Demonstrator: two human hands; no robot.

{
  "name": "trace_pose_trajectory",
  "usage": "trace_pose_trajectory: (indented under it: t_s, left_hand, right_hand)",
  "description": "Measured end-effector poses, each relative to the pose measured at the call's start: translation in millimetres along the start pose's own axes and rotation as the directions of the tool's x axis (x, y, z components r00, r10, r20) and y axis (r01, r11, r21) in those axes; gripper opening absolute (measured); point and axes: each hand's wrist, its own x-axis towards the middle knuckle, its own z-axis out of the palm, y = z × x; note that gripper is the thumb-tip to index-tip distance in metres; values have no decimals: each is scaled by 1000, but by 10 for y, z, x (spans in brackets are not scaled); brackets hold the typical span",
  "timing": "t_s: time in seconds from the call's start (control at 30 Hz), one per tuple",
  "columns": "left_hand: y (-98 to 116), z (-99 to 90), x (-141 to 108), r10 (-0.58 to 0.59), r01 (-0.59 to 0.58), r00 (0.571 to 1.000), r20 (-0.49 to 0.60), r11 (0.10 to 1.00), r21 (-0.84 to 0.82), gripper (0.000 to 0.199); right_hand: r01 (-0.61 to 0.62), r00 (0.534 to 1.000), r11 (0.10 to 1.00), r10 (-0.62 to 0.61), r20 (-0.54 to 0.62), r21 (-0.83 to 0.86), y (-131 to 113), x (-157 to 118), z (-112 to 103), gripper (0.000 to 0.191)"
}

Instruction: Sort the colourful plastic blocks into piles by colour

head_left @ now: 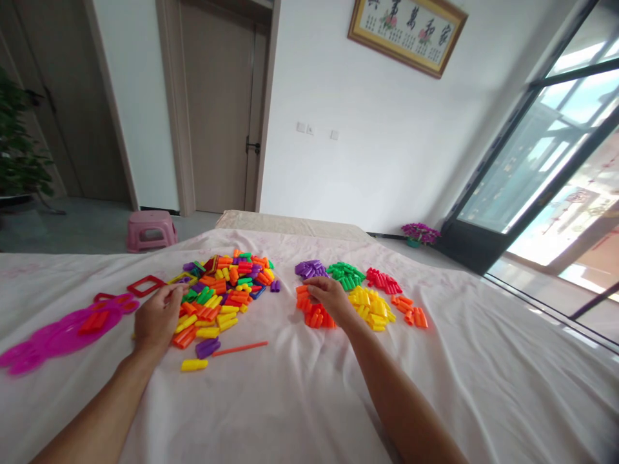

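My left hand (158,316) is closed in a pinch at the left edge of a mixed heap of coloured plastic building pieces (227,290). What its fingertips hold, if anything, is hidden. Over the pile of orange pieces (316,316), my right hand (331,296) has its thumb and fingers closed on an orange plastic piece (302,291). Around that pile lie sorted groups: purple pieces (310,268), green pieces (345,275), red pieces (383,281) and yellow pieces (371,308). A few more orange pieces (414,314) sit to the right.
A pink plastic bag (62,332) and a red frame piece (145,285) lie on the left. Nearer me are an orange stick (240,348), a purple piece (207,348) and a yellow piece (194,365). The cloth (271,412) is wrinkled. A pink stool (152,230) stands beyond.
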Motion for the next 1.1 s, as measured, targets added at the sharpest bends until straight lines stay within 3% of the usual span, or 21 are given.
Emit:
trace_pose_trajectory:
  t_s: [0.17,0.3,0.43,0.67,0.9,1.0,1.1]
  left_hand:
    - [56,-32,-18,-13,13,1000,21,999,39,39]
    - [58,-38,-25,-2,1,1000,22,999,40,39]
    - [43,-26,-17,0,0,1000,19,999,50,39]
    - [-30,17,11,40,-40,999,10,999,11,39]
    - [-43,51,-1,137,-142,989,46,982,124,39]
    - [41,71,-48,292,-318,944,153,929,188,39]
    - [142,114,-133,458,-530,836,303,818,225,43]
  right_hand:
    - [32,996,939,-59,-69,-342,6,42,-598,34]
    - [35,999,861,-49,-15,-508,2,-10,-732,24]
    - [45,998,831,-17,56,-555,-61,-56,-670,24]
    - [71,997,802,-35,72,-593,-19,-35,-590,25]
    - [84,990,762,-140,-36,-642,-130,-27,-519,23]
    - [162,976,800,-214,-23,-578,-215,-81,-291,22]
    - [273,959,825,-271,78,-494,-231,-186,62,21]
